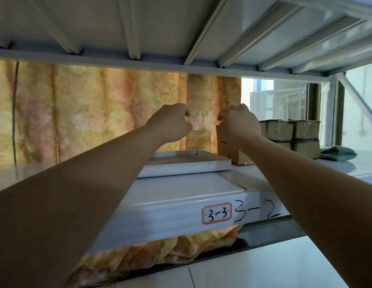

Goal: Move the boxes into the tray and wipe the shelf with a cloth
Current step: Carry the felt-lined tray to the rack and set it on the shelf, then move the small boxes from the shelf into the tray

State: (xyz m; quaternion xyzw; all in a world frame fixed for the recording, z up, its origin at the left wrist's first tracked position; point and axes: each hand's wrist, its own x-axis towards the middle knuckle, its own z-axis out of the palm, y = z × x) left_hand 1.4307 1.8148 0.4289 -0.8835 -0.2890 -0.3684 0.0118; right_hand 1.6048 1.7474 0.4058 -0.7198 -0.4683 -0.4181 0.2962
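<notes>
At frame centre, the left hand (172, 121) is curling loosely, empty; the right hand (237, 123) is gripping a top box (221, 133).

The upper frame is filled by the underside of a white metal deck (98, 21) stiffened by parallel ribs. A floral curtain (87, 113) in orange, yellow and pink hangs in vertical folds across the left and centre background; more of the same fabric (160, 252) lies bunched at lower centre. At right, a window (284, 100) admits bright daylight, and a diagonal metal brace (359, 102) crosses the glass. A label (217, 213) with a red border reads "3-3"; beside it, handwritten "3-2" (257, 213). Pale floor tiles (264, 267) occupy the lower right
</notes>
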